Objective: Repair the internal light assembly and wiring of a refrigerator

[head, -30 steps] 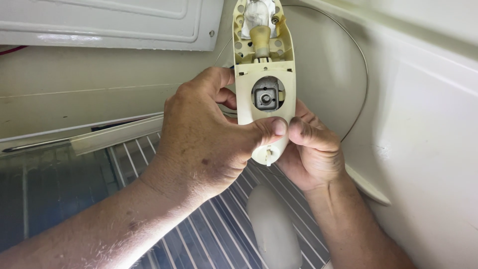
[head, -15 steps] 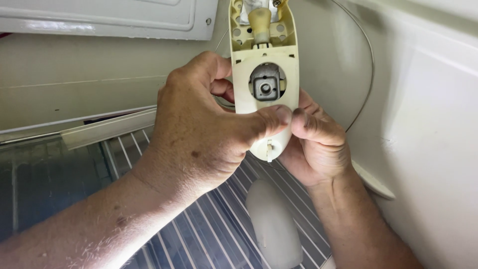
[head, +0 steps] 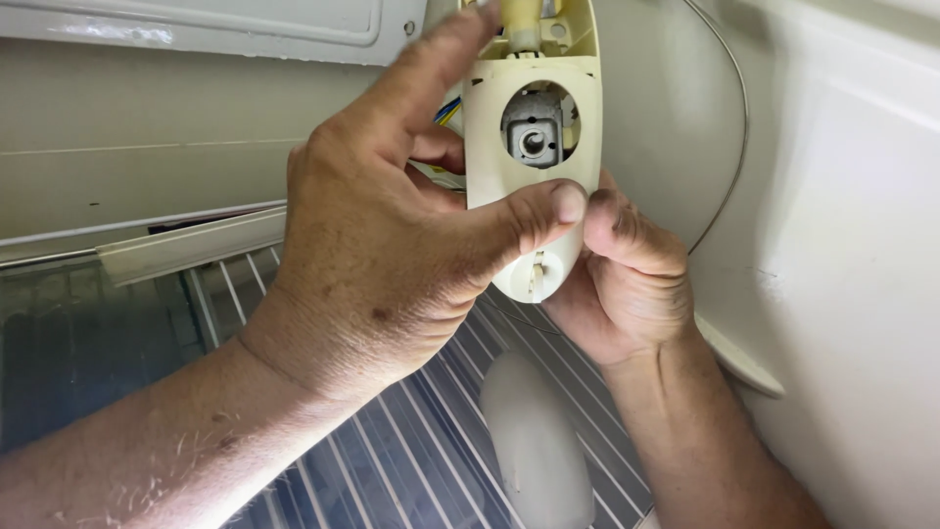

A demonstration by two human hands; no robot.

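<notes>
Since the earlier frame the left hand (head: 382,245) has stretched its forefinger up along the cream oval plastic housing (head: 534,147). Both it and the right hand (head: 627,274) pinch the housing firmly. A grey metal shaft (head: 534,142) shows through its round opening.

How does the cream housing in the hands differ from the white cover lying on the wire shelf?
The housing is held upright by the left hand and right hand; the cover lies loose on the shelf, untouched. The housing is yellowed cream with a round opening showing a grey part; the cover is paler, smooth and closed. Both are long with rounded ends.
</notes>
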